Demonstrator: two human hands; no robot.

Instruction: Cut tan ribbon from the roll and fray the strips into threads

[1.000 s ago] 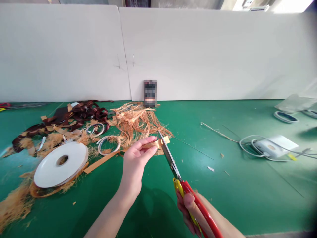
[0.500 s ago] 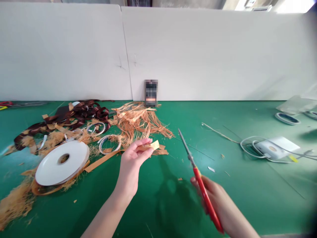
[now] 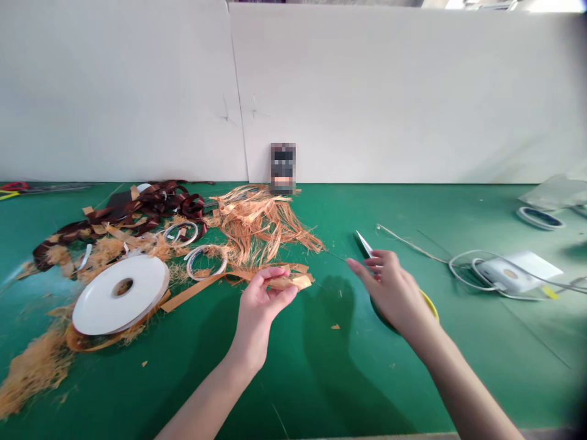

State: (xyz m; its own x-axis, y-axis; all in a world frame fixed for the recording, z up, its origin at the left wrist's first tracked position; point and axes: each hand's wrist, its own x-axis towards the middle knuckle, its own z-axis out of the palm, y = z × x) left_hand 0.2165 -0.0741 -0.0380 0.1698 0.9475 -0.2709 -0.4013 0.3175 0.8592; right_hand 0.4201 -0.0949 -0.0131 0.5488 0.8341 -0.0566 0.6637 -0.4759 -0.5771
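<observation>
My left hand [image 3: 263, 299] pinches a short piece of tan ribbon [image 3: 301, 282] between thumb and fingertips. More flat tan ribbon lies just behind those fingers. The scissors [image 3: 364, 244] are on the green tabletop with their pointed blades facing away from me; most of the handles are hidden beneath my right hand [image 3: 389, 287], though a yellow loop edge shows at its side. My right hand is over them, thumb stretched out and fingers apart from it, with nothing visible in its grasp. A bundle of tan-orange raffia strands [image 3: 261, 226] lies beyond my left hand.
At the left sit a white ribbon spool [image 3: 103, 305], dark brown ribbon [image 3: 156, 211], white rings [image 3: 206, 263] and frayed fibre [image 3: 39, 373]. A pixelated device [image 3: 283, 168] leans on the white partition [image 3: 389, 91]. A white box with cable [image 3: 527, 272] stands at the right.
My right hand has put the scissors down on the table and moved off their handles, farther forward. My left hand has shifted slightly right and nearer, still pinching the ribbon.
</observation>
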